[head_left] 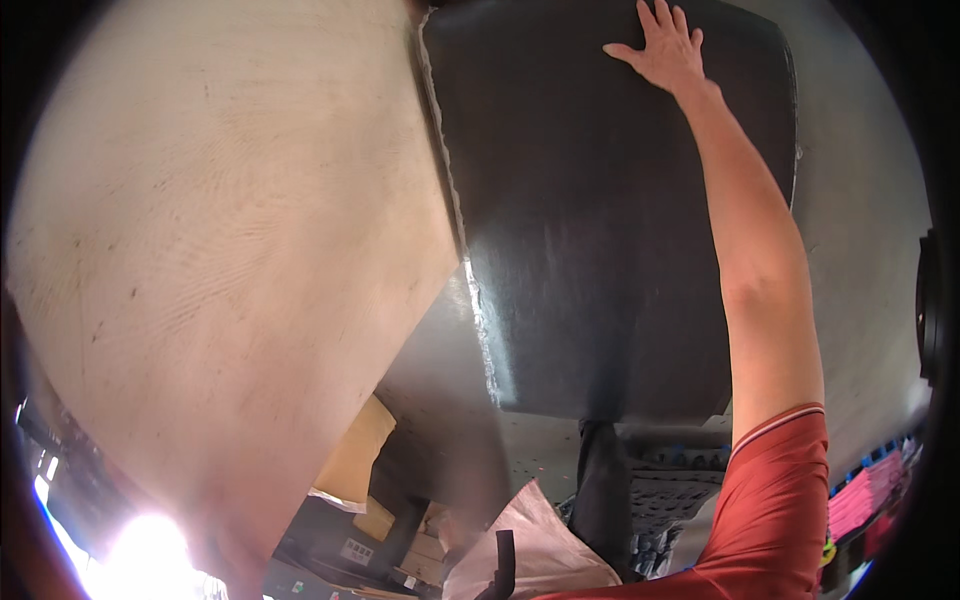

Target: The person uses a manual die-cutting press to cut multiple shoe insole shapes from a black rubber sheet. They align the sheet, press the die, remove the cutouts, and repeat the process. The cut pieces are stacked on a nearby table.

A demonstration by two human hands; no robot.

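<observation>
My right hand (pixel 668 50) lies flat with spread fingers on the upper part of a black sheet (pixel 590 220), its thumb pointing left. The arm, in a red short sleeve, reaches straight across the sheet's right side. The sheet has a rough, pale left edge and rests on a grey-white surface (pixel 850 200). A large beige sheet (pixel 240 190) with faint marks fills the left, close in front, and its corner reaches the black sheet's left edge. My left hand does not show. A blurred pinkish patch near the beige sheet's bottom is too unclear to name.
Below the table edge are cardboard boxes (pixel 425 555), a yellowish padded piece (pixel 355 455) and a pale pink cloth (pixel 535 550). A dark grey rack-like thing (pixel 675 500) stands lower right, with pink items (pixel 868 497) beyond. Bright light glares at lower left.
</observation>
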